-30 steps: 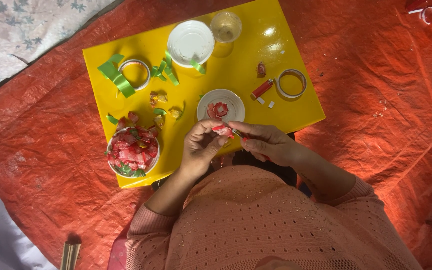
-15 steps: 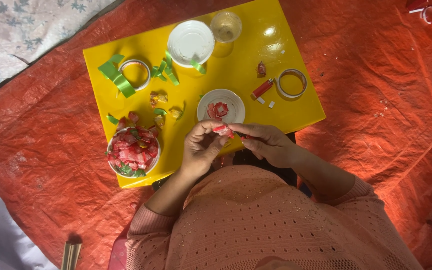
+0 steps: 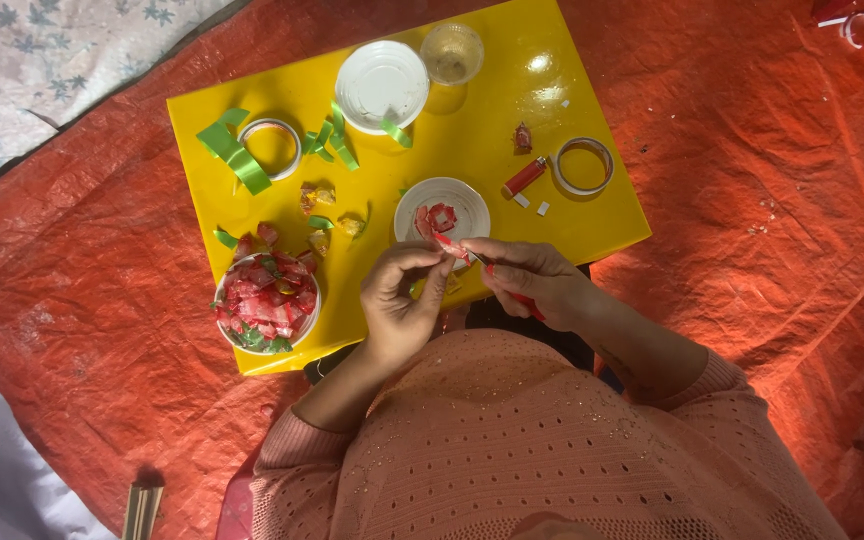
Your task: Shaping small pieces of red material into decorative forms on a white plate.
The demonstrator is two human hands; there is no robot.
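Pinching one small red ribbon piece (image 3: 452, 246) between them: left hand (image 3: 402, 300) closed on its end, right hand (image 3: 532, 280) closed on the other end plus a slim red tool, kind unclear. Piece sits just above the yellow board's (image 3: 612, 225) near edge; likely light, limp, slick, best gripped by fingertips at the ends. Beyond: one bowl of folded red pieces (image 3: 267, 300), one small white dish (image 3: 442, 205), two tape rolls (image 3: 582, 165), one red lighter (image 3: 524, 177), one white lid (image 3: 382, 85), one clear cup (image 3: 452, 52).

red strip (image 3: 449, 244): mostly hidden by fingers (image 3: 430, 262) | red-and-white object (image 3: 845, 14): cut off
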